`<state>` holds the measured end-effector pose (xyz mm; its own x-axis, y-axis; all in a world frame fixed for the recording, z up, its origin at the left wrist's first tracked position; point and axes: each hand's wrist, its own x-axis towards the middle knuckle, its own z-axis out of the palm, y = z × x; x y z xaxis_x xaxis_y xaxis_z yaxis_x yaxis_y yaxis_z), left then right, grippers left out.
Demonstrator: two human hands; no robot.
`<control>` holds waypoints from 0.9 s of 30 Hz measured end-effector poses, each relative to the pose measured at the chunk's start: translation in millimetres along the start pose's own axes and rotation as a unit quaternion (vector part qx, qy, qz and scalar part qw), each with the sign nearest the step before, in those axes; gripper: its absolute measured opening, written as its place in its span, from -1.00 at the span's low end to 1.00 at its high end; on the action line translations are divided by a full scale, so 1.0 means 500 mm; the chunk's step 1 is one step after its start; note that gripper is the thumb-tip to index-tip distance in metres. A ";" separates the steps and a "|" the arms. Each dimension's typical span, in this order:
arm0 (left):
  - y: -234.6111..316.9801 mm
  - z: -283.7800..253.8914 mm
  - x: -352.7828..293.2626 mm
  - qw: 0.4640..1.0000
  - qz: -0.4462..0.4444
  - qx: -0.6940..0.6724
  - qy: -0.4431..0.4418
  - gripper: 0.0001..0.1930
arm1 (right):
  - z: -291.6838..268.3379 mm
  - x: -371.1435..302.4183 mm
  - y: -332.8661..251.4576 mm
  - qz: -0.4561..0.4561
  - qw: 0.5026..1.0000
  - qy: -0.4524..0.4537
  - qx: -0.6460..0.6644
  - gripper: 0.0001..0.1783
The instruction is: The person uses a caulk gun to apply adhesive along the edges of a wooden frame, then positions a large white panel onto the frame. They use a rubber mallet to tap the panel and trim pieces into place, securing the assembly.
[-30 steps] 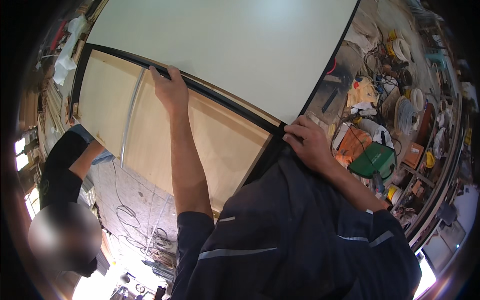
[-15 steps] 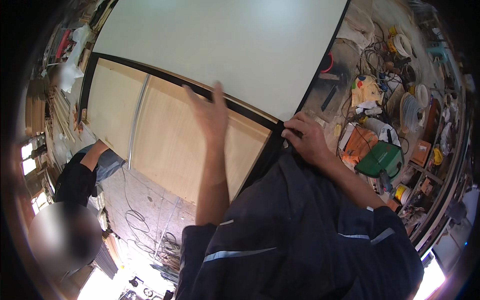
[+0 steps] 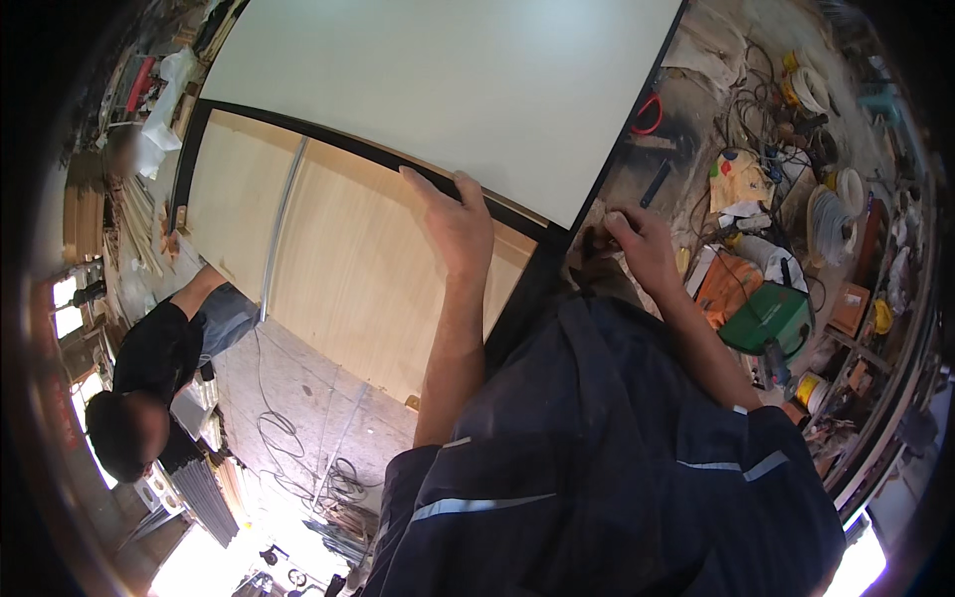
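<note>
A large pale panel (image 3: 428,80) with dark edges lies in front of me. Along its near side runs a black frame strip (image 3: 348,151), beside a light wood-coloured board (image 3: 358,249) crossed by a thin metal bar (image 3: 280,219). My left hand (image 3: 460,237) reaches over that board, its visible thumb and finger spread and their tips at the black strip; the other fingers are partly hidden. Just right of the frame's corner, my right hand (image 3: 647,251) is apart from it with fingers curled in. Whether anything small sits in those fingers is hidden.
At the left a person in dark clothes (image 3: 149,348) reaches an arm to the board's edge. Cables (image 3: 284,438) lie on the floor below. On the right are a green case (image 3: 766,316), an orange bag (image 3: 731,284), coiled wire (image 3: 828,224) and a red ring (image 3: 648,114).
My left hand has moved right and come to the black strip. My right hand has left the frame's corner, shifting right with its fingers curled. The view has shifted slightly.
</note>
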<state>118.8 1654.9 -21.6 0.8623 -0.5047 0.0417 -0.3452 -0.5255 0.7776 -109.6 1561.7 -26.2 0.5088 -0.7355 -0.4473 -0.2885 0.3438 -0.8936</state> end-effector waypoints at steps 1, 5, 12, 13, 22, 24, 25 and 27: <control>-0.009 0.001 0.000 1.000 0.008 0.006 0.006 -0.16 | -0.002 0.010 -0.002 0.016 1.000 -0.020 -0.006 -0.65; -0.001 -0.019 -0.009 0.999 -0.039 -0.006 -0.010 -0.14 | 0.026 0.024 -0.027 0.069 0.994 -0.077 0.021 -0.58; -0.002 -0.035 -0.020 0.997 -0.069 -0.044 0.004 -0.21 | 0.041 0.011 -0.027 0.071 0.988 -0.138 -0.020 -0.49; -0.004 -0.035 -0.021 0.996 -0.074 -0.053 0.004 -0.22 | 0.039 0.014 -0.027 0.075 0.987 -0.143 -0.021 -0.49; -0.010 -0.002 0.001 0.993 -0.043 -0.108 0.002 -0.19 | 0.031 0.035 -0.001 0.070 0.980 -0.188 0.011 -0.53; 0.003 -0.008 -0.001 0.991 -0.069 -0.112 -0.003 -0.19 | 0.031 0.035 0.001 0.072 0.979 -0.190 0.026 -0.54; 0.008 -0.011 -0.003 0.990 -0.083 -0.113 -0.006 -0.19 | 0.032 0.035 -0.003 0.072 0.979 -0.190 0.034 -0.55; 0.005 -0.013 -0.005 0.991 -0.078 -0.112 -0.007 -0.19 | 0.031 0.036 -0.003 0.076 0.976 -0.196 0.050 -0.55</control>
<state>118.3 1659.0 -15.7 0.8930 -0.4396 -0.0966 -0.1163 -0.4328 0.8940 -87.3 1557.2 -33.5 0.7437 -0.3978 -0.5373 -0.3139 0.5018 -0.8060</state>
